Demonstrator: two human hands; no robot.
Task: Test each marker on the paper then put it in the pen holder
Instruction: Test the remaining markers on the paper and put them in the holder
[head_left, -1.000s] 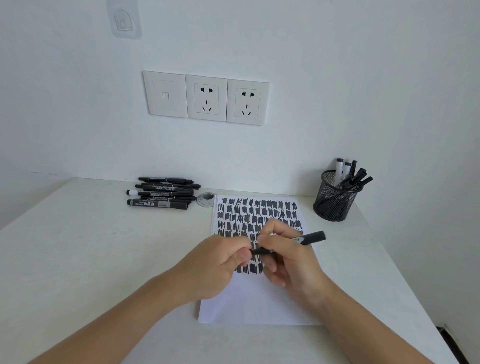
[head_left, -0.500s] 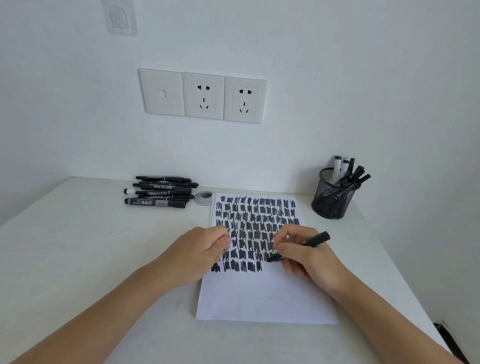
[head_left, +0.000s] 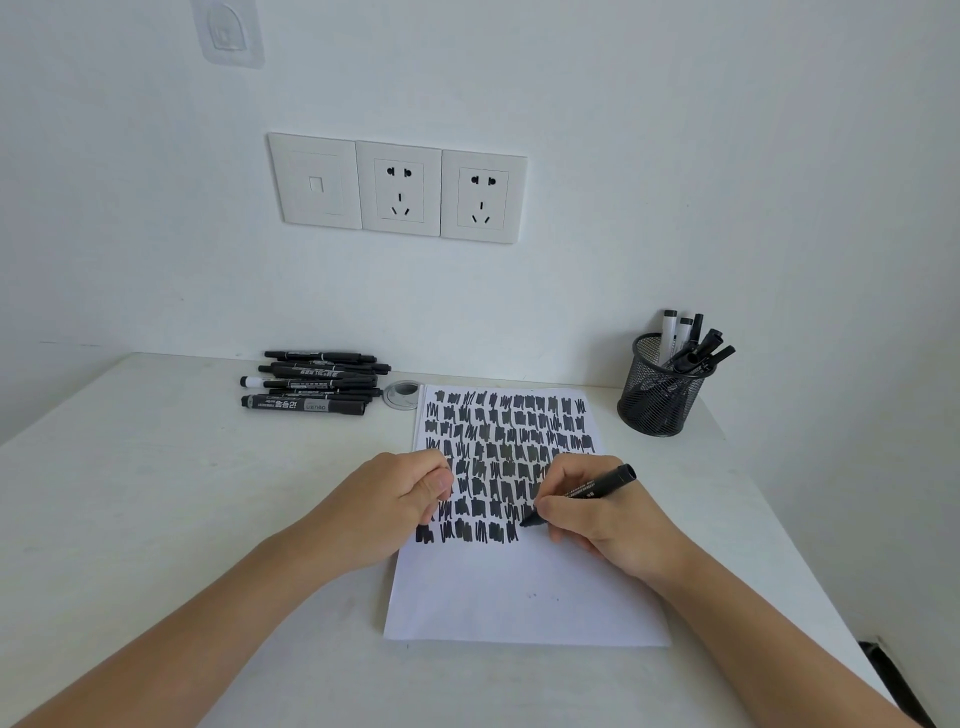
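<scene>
Right hand (head_left: 608, 525) pinches a slim black marker (head_left: 592, 488) with pale lettering, its tip touching the paper (head_left: 519, 597) beside the lowest scribble row. Left hand (head_left: 395, 504), curled, rests at the paper's left edge; any contents cannot be told.

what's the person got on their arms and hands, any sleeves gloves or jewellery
Nothing worn that shows. The left forearm and right forearm are bare to the frame's edge, no sleeve or cuff. The left hand and right hand have no gloves, and no ring, watch or bracelet is visible on the sides in view.
</scene>
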